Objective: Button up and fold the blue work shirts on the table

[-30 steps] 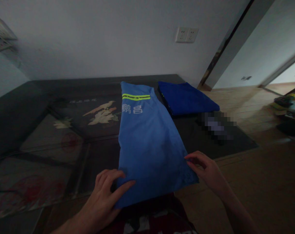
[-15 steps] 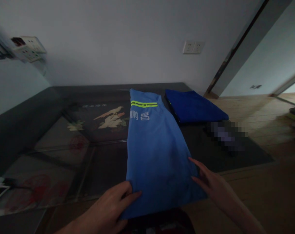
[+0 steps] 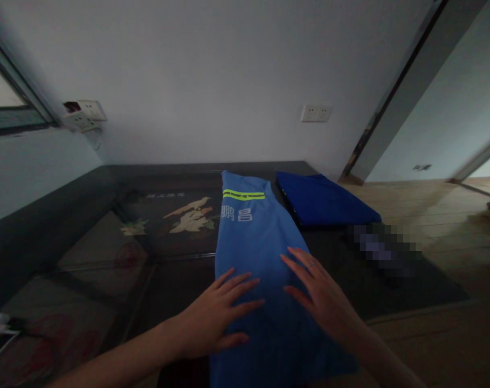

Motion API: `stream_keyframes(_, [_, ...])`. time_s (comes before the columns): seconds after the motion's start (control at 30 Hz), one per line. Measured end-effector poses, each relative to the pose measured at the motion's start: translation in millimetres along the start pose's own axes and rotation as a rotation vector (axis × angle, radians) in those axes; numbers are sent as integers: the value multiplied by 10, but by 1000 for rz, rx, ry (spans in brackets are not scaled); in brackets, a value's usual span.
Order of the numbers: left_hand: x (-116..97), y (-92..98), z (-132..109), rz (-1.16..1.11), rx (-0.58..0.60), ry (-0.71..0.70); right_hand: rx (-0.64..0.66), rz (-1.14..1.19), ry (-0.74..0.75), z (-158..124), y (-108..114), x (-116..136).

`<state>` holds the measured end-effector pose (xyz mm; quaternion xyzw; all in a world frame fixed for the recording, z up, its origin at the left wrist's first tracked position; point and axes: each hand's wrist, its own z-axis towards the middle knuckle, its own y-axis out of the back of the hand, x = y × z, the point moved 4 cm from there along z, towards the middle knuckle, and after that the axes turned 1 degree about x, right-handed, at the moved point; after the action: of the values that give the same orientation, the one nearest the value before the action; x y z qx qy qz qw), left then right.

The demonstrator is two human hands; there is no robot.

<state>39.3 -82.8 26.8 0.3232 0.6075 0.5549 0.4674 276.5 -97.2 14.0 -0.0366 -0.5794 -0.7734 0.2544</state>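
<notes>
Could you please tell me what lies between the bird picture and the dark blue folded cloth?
In the head view, the light blue cloth lies between the bird picture and the dark blue folded cloth.

Dim o/all, brighter far R, dark fgnd, pixelated patch (image 3: 382, 250) mid-R.

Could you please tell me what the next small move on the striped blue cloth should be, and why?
I would probably press both palms lightly down and smooth the striped blue cloth outward. The left hand and right hand are open over its nearer part, fingers spread, and neither grips an edge, so flattening seems easier than lifting from here.
</notes>
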Motion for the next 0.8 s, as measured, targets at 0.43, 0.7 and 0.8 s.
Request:
stream_keyframes(0.43, [48,30,-272,-63,20,-104,21,111,34,-283,-144,-411])
stream_keyframes(0.7, [-119,-42,-449,140,49,-159,163,-152,221,-959,38,-663])
stream_keyframes(0.8, [-114,-162,-369,162,-18,-97,111,-175,297,-853,-76,-589])
